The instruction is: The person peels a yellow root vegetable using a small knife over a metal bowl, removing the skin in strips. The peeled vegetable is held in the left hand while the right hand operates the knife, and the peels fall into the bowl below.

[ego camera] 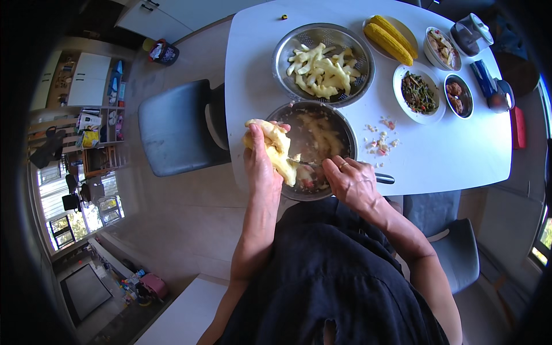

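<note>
My left hand (264, 159) grips a knobbly piece of ginger root (280, 151) over the left side of a metal bowl (351, 125). My right hand (351, 174) is closed on a small knife (384, 178); its blade points left and touches the ginger's right side. In the bowl, more pale pieces lie in cloudy liquid with small scraps. Behind it stands a metal colander (279, 56) holding a heap of pale yellow ginger pieces (321, 71). Small peelings (382, 144) are scattered on the white table (440, 164) right of the bowl.
Along the right back are a plate with corn cobs (390, 39), a plate of cooked greens (418, 92), a bowl of food (443, 49), a small bowl of browned pieces (457, 97) and a lidded clear container (471, 34). Grey chairs (179, 129) stand left and at the lower right.
</note>
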